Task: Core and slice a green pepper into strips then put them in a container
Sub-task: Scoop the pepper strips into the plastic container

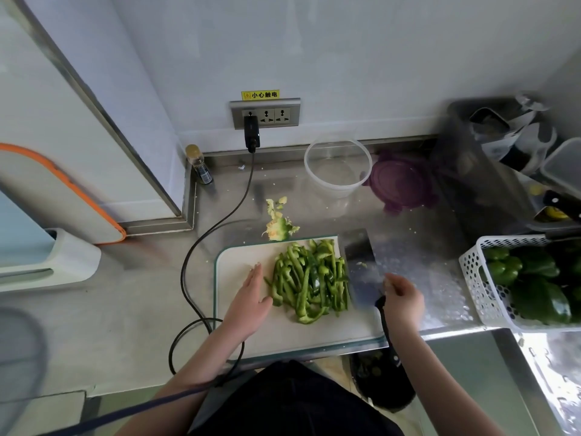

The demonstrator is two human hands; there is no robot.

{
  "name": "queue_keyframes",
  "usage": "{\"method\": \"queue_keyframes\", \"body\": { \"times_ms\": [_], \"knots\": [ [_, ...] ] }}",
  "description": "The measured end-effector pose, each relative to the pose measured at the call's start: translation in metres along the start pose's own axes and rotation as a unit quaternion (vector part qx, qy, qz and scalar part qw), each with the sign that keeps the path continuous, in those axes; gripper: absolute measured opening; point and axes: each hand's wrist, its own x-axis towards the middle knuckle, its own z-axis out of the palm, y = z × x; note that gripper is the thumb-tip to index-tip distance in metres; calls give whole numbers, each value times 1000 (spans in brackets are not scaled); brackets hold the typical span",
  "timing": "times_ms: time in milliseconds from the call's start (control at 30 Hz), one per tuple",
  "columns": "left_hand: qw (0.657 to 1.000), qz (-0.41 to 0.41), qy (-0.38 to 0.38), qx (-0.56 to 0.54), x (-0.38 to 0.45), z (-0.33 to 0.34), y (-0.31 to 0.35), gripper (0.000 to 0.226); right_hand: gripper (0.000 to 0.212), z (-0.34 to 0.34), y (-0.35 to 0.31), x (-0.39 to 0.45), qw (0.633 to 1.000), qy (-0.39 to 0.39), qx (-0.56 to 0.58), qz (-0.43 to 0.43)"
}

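Observation:
A pile of green pepper strips (309,280) lies on the white cutting board (314,333). My left hand (250,298) lies flat, fingers straight, its edge against the left side of the pile. My right hand (404,302) grips the black handle of a cleaver (361,265), whose broad blade stands against the right side of the pile. The cut-out pepper core (279,228) lies on the counter just behind the board. An empty clear round container (338,168) stands further back, with its purple lid (401,182) beside it on the right.
A white basket (471,272) of whole green peppers sits at the right. A black cable (201,247) runs from the wall socket (265,114) past the board's left edge. A small bottle (198,165) stands in the back corner. A dark bin (481,171) and a bin below the counter (382,382) are nearby.

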Motion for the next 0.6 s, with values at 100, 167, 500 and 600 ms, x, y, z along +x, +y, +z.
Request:
{"method": "queue_keyframes", "body": {
  "times_ms": [100,167,500,600],
  "knots": [
    [1000,-3,4,-16,-5,-1,-3,70,21,1,-14,-16,996,42,47,-68],
    [1000,-3,6,-19,-8,-1,-5,69,23,10,-30,-30,983,-24,45,-179],
    [998,-12,67,-3,-16,-15,-18,60,25,35,-110,22,980,-109,-27,-164],
    [995,-16,102,1,-23,-21,-20,54,42,46,-139,67,972,-136,-98,-164]
  ]
}}
